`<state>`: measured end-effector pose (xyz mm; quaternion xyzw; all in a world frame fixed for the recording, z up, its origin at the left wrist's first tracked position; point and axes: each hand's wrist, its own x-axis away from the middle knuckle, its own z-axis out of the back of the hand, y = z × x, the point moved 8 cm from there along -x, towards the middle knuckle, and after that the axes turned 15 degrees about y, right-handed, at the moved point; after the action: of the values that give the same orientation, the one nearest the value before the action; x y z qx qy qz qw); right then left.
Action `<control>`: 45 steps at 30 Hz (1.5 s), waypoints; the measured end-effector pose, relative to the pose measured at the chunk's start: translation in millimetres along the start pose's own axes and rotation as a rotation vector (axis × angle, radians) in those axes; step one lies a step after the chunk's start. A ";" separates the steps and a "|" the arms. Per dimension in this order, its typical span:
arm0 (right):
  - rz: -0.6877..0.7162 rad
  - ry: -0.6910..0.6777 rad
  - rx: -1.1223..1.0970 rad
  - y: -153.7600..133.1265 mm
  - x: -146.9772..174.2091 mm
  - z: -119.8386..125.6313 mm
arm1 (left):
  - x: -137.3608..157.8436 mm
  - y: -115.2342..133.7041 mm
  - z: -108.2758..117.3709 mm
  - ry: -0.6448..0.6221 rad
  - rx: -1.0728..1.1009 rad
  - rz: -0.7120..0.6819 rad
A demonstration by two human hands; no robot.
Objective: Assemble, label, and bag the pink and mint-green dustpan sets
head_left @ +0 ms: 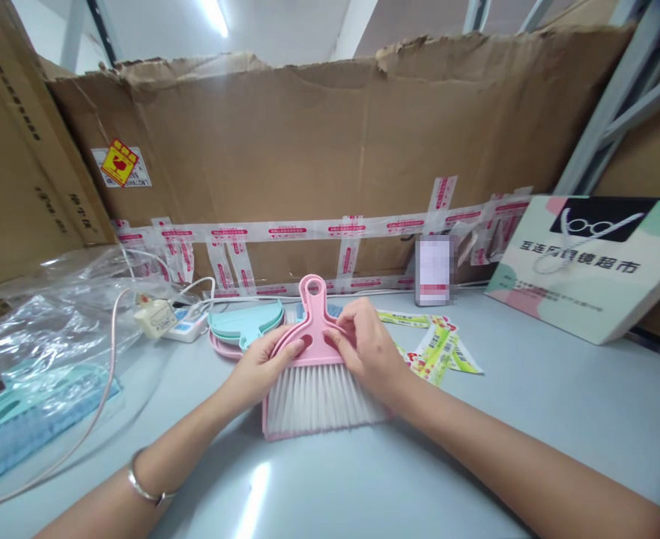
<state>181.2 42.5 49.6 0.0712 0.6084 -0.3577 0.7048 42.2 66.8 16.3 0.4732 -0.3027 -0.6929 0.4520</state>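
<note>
A pink hand brush (327, 344) with white bristles lies face up over a matching pink dustpan (266, 430), whose rim shows along the left and lower edges. The handle with its hanging hole points away from me. My left hand (255, 368) grips the left side, thumb on top near an oval hole. On the right side, my right hand (375, 355) pinches the edge of the brush body with thumb and curled fingers. Behind my left hand lie teal dustpans (245, 320), with a pink edge beneath them.
Green-and-white packets (439, 348) lie right of my hands. A pixelated upright item (434, 273) leans against the cardboard (307, 150). At left are a teal brush (9, 415), clear plastic wrap (43, 329), a power strip (189, 328) and a cable. A printed box (582, 299) stands right.
</note>
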 end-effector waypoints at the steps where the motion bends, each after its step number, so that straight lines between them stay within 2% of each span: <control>1: 0.001 0.011 0.006 0.5 -0.5 1.0 | 0.1 -0.4 -0.3 0.001 0.005 0.000; 3: -0.048 0.021 0.028 5.9 -2.8 5.1 | 0.3 -0.8 -0.5 0.002 0.009 0.002; 5: -0.205 -0.025 0.020 20.2 -3.9 8.0 | 0.2 -1.2 0.0 0.006 0.004 0.007; 6: -0.311 -0.106 -0.010 29.1 -1.7 5.3 | 0.2 -1.2 0.4 0.008 0.000 0.006; 9: -0.563 -0.479 -0.156 44.8 16.6 -12.0 | -0.2 -1.1 2.3 0.019 -0.009 -0.002; 10: -0.592 -0.572 -0.206 45.2 21.9 -15.9 | -0.4 -1.3 3.2 0.027 -0.010 -0.004; 12: -0.605 -0.636 -0.281 44.1 25.4 -18.6 | -0.8 -2.1 5.0 0.040 -0.012 0.000; 16: -0.618 -0.602 -0.359 39.9 22.7 -18.5 | -1.3 -3.4 6.4 0.038 -0.007 0.021; 25: -0.568 -0.574 -0.375 36.8 19.6 -18.6 | -1.0 -7.4 7.0 0.034 -0.064 0.051; 36: -0.677 -0.583 -0.485 40.5 29.3 -23.9 | -0.8 0.2 8.1 0.064 -0.110 -0.017; 41: -0.708 -0.522 -0.464 45.3 31.8 -28.3 | 0.1 2.4 7.8 0.065 -0.134 -0.022; 45: -0.731 -0.530 -0.411 47.1 33.5 -30.8 | -0.4 1.2 8.0 0.065 -0.137 -0.017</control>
<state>184.3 79.6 -4.4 -0.3806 0.4514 -0.4600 0.6631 35.2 66.6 20.4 0.4658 -0.2357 -0.7003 0.4869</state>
